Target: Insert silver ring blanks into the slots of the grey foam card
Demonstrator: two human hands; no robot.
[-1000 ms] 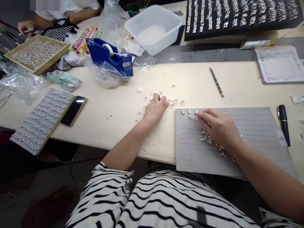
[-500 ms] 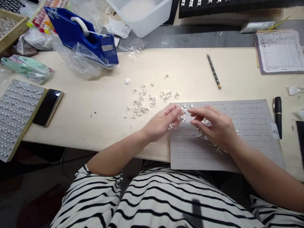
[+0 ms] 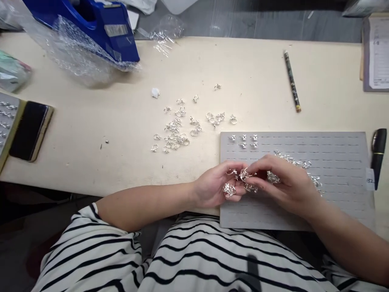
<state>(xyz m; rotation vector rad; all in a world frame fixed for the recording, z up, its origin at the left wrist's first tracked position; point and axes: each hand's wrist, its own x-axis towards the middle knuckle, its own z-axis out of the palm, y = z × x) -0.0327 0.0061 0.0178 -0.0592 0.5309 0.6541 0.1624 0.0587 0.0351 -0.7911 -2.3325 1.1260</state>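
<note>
Palm up, my left hand (image 3: pixel 217 184) curls its fingers around several silver rings (image 3: pixel 229 190) near the left edge of a grey slotted ring board (image 3: pixel 322 142). My right hand (image 3: pixel 282 186) reaches in from the right, thumb and forefinger pinched on a silver ring (image 3: pixel 244 174) at my left fingertips. Several rings (image 3: pixel 243 138) stand in slots at the board's upper left corner. More loose rings (image 3: pixel 291 159) lie on the board, partly hidden by my right hand. A scattered group of rings (image 3: pixel 174 125) lies on the table left of the board.
A blue tape dispenser (image 3: pixel 118 36) in bubble wrap stands at the upper left. A phone (image 3: pixel 30 129) lies beside another ring board (image 3: pixel 7 117) at far left. A pencil (image 3: pixel 292 81) lies above the board, a black pen (image 3: pixel 379 154) at its right, a clipboard (image 3: pixel 366 61) at upper right.
Both hands have come closer to my body and to each other, my right fingers now meeting the rings in my left. The camera view has moved closer to the table.
</note>
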